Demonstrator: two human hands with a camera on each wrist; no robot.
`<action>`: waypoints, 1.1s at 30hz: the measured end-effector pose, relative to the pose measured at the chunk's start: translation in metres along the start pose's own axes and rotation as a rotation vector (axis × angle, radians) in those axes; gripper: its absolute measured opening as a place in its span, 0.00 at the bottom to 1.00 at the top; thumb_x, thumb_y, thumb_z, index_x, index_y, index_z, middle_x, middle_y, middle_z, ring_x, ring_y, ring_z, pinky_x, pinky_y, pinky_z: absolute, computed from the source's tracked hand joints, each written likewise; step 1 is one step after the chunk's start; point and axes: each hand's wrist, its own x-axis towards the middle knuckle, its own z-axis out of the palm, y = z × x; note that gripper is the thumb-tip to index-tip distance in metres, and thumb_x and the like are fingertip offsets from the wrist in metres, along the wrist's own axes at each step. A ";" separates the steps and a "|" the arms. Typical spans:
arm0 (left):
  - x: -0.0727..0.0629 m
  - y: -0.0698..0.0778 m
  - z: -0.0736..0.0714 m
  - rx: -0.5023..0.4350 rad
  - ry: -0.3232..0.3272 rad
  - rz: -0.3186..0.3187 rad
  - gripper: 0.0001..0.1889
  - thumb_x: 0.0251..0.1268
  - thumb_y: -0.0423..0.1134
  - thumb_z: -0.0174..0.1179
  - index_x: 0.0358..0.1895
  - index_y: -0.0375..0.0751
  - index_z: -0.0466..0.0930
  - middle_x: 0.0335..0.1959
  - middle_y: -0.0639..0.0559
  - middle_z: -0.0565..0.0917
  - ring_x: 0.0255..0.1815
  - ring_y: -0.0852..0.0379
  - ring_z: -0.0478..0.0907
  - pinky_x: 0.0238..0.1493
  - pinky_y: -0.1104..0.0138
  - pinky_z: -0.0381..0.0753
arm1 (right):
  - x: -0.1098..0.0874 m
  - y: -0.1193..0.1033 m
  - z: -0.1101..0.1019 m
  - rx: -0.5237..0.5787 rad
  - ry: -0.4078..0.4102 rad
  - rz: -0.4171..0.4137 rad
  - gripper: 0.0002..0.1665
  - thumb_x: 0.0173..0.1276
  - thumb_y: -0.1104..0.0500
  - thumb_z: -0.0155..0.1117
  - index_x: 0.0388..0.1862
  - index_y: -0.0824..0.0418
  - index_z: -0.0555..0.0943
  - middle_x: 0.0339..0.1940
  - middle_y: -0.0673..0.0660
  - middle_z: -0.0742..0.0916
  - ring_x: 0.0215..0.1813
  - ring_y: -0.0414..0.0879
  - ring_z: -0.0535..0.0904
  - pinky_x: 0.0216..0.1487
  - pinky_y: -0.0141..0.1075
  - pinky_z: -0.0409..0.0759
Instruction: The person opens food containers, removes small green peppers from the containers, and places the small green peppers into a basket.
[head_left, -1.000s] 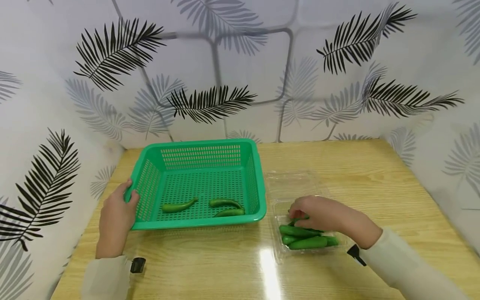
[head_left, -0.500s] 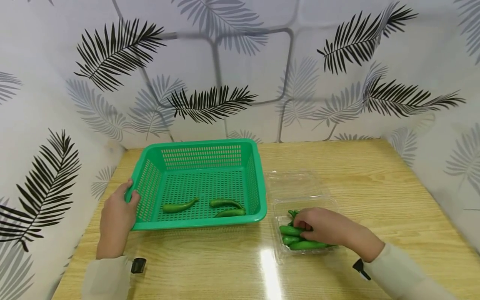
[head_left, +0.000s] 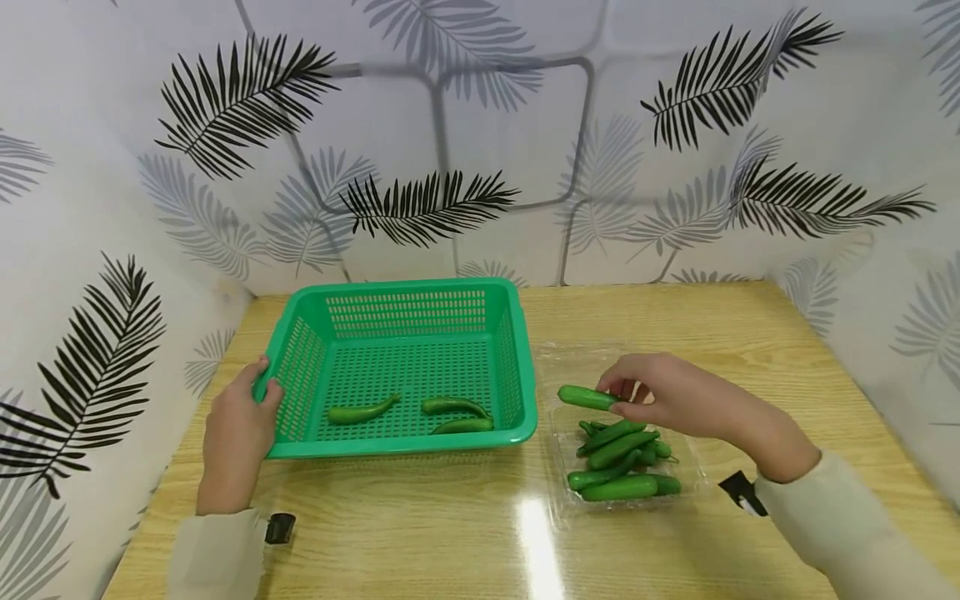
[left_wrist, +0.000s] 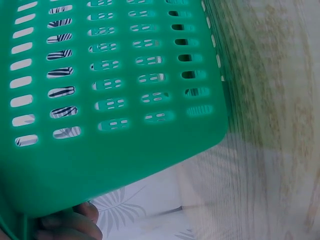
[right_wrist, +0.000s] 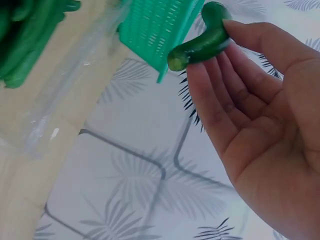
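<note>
Between thumb and fingertips, my right hand (head_left: 678,398) pinches a small cucumber (head_left: 585,397), raised above a clear plastic box (head_left: 558,492). In the right wrist view the cucumber (right_wrist: 200,47) looks curved, with a blunt pale end. Several green vegetables (head_left: 615,450) lie in the box below. My left hand (head_left: 236,425) grips the left rim of a green basket (head_left: 397,448), thumb on the inner side. Inside the basket rest 3 slim green vegetables, one (head_left: 363,412) left of the other two. The left wrist view shows the slotted basket wall (left_wrist: 120,150) and partly hidden fingers (left_wrist: 75,225).
The box's clear lid (head_left: 581,364) lies folded back behind it on the wooden table (head_left: 405,533). A leaf-patterned covering (head_left: 480,125) closes off the back and both sides. The basket's right rim (head_left: 525,392) stands close to the box.
My right hand reached among the vegetables, then rose with a cucumber, moving up and away from the pile. The left hand and basket have stayed in place.
</note>
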 end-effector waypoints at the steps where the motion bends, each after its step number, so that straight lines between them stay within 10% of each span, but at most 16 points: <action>1: 0.000 0.000 0.000 0.000 -0.001 0.000 0.23 0.70 0.40 0.45 0.67 0.38 0.65 0.37 0.29 0.79 0.07 0.53 0.57 0.09 0.62 0.60 | 0.005 -0.003 -0.002 -0.003 0.009 -0.006 0.12 0.64 0.61 0.62 0.47 0.56 0.79 0.36 0.43 0.81 0.38 0.36 0.77 0.38 0.32 0.78; 19: 0.002 0.001 0.001 0.009 -0.038 -0.046 0.25 0.71 0.43 0.43 0.69 0.42 0.63 0.41 0.27 0.77 0.08 0.55 0.57 0.09 0.62 0.61 | 0.118 -0.063 0.036 -0.064 -0.079 -0.281 0.14 0.67 0.58 0.60 0.50 0.58 0.80 0.41 0.49 0.82 0.40 0.38 0.76 0.42 0.33 0.76; 24: 0.002 0.000 0.001 0.004 -0.028 -0.050 0.25 0.71 0.43 0.43 0.69 0.42 0.63 0.43 0.27 0.77 0.08 0.55 0.57 0.09 0.62 0.61 | 0.134 -0.069 0.046 -0.079 -0.133 -0.260 0.14 0.66 0.58 0.61 0.51 0.58 0.80 0.41 0.49 0.82 0.41 0.38 0.75 0.43 0.31 0.75; 33: 0.001 0.002 0.000 0.013 -0.008 -0.051 0.24 0.71 0.42 0.44 0.68 0.43 0.64 0.18 0.40 0.72 0.07 0.56 0.56 0.08 0.63 0.60 | 0.153 -0.058 0.068 -0.078 -0.223 -0.171 0.15 0.65 0.61 0.62 0.51 0.60 0.80 0.44 0.51 0.82 0.46 0.41 0.76 0.46 0.31 0.74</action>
